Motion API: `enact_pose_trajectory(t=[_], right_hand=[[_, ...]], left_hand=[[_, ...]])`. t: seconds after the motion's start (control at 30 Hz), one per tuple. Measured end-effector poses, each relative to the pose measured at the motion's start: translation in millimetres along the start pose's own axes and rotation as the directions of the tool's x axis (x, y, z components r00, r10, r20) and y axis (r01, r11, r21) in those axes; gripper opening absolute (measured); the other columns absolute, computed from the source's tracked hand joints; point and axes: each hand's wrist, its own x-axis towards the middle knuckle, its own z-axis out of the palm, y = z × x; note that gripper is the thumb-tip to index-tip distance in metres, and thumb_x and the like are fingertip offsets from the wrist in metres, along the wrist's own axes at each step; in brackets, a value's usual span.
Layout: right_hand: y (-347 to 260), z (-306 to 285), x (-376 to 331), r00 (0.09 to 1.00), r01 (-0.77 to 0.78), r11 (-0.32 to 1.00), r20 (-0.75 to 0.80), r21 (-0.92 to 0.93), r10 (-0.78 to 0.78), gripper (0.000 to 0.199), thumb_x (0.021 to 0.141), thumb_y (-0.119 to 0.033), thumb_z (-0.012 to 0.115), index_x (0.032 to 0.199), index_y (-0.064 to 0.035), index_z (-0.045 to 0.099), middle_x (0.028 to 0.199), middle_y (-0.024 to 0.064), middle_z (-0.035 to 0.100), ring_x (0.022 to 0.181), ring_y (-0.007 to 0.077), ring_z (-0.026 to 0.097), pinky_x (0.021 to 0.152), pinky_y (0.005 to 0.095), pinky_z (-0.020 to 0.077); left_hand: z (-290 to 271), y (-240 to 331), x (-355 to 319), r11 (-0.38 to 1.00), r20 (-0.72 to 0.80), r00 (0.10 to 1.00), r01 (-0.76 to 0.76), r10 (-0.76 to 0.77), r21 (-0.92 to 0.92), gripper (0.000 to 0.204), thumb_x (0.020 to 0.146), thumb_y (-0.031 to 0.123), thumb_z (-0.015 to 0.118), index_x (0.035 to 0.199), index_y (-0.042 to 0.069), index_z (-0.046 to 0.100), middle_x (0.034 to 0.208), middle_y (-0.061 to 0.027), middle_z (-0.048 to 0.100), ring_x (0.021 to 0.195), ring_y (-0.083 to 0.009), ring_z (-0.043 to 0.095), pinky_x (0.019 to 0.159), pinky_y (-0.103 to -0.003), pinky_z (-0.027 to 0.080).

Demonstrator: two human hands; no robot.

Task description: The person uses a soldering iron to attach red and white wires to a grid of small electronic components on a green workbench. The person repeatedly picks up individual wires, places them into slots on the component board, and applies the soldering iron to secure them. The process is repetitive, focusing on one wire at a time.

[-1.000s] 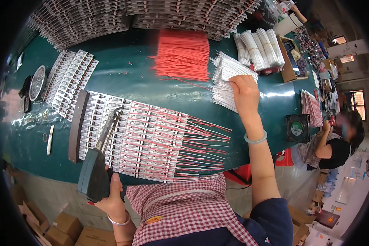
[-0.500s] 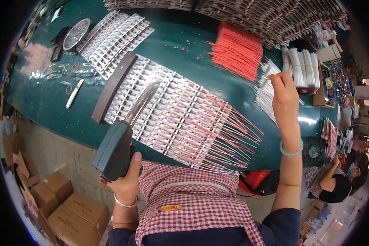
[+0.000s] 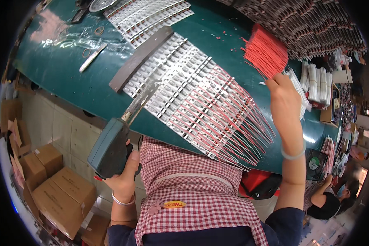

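Observation:
My left hand [image 3: 125,176] is wrapped round the handle of a dark green soldering gun [image 3: 108,149]. Its metal tip points up and right, over the near edge of a panel of small white-and-silver parts in rows [image 3: 174,78]. Red and white wires [image 3: 250,131] run across the panel's right half and fan out past its end. At the right, my right hand [image 3: 286,108] is closed in a pinch between a pile of red wires [image 3: 267,51] and a pile of white wires [image 3: 299,88]. A short white wire end [image 3: 261,83] sticks out left of the fingertips.
A dark bar [image 3: 141,59] lies along the panel's left end; another panel [image 3: 149,18] lies behind. A white-handled knife [image 3: 93,58] is at the left. Bundled white tubes [image 3: 317,84] and stacked panels [image 3: 303,28] line the far right. Cardboard boxes [image 3: 63,197] stand on the floor.
The view has shifted, so the table's things sit higher and farther right. My right hand has moved from over the white wires to the near end of the red pile. The soldering gun stays in my left hand.

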Motion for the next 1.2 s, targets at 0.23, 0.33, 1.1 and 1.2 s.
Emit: enact_pose_trajectory(t=[0.23,0.33,1.1,1.2], right_hand=[[-126.9,-2.2,-22.3,0.963,0.213,0.724,-0.265,0.656,-0.043,0.03,0.073,0.005,0.067,0.103,0.0012,0.07,0.092,0.0105,0.064,0.081,0.0271,0.062,0.068,0.0384,0.0509],[-163.9,14.1,-29.7,0.958,0.242,0.646,-0.285,0.724,-0.039,0.029,0.075,0.001,0.067,0.104,0.0018,0.07,0.091,0.0096,0.064,0.079,0.0264,0.061,0.067,0.0375,0.0501],[-184.4,27.6,-38.2,0.97,0.221,0.736,-0.226,0.639,-0.095,0.036,0.074,0.004,0.063,0.109,0.0074,0.068,0.098,0.0128,0.061,0.084,0.0279,0.058,0.071,0.0373,0.0497],[-184.2,26.7,-37.7,0.97,0.221,0.736,-0.223,0.64,-0.097,0.035,0.074,0.004,0.063,0.109,0.0074,0.068,0.098,0.0128,0.061,0.085,0.0278,0.058,0.072,0.0373,0.0499]], left_hand=[[-15.3,-9.2,-24.6,0.972,0.002,0.989,0.145,-0.147,-0.185,0.047,0.082,-0.003,0.078,0.126,-0.006,0.062,0.108,-0.0135,0.07,0.07,-0.0095,0.061,0.057,-0.024,0.049],[-29.2,-16.3,-36.3,0.984,0.055,0.989,0.141,-0.136,-0.108,0.046,0.083,-0.002,0.078,0.127,-0.005,0.063,0.109,-0.0129,0.07,0.076,-0.0133,0.065,0.066,-0.027,0.053],[-37.2,-40.4,-44.3,0.923,0.258,0.96,-0.191,0.106,0.334,0.024,0.073,-0.003,0.079,0.095,-0.004,0.071,0.09,-0.0152,0.07,0.075,-0.028,0.07,0.068,-0.033,0.056],[-38.0,-43.3,-45.0,0.906,0.267,0.956,-0.218,0.122,0.363,0.023,0.073,-0.002,0.079,0.095,-0.004,0.071,0.089,-0.015,0.069,0.073,-0.0272,0.069,0.065,-0.033,0.055]])
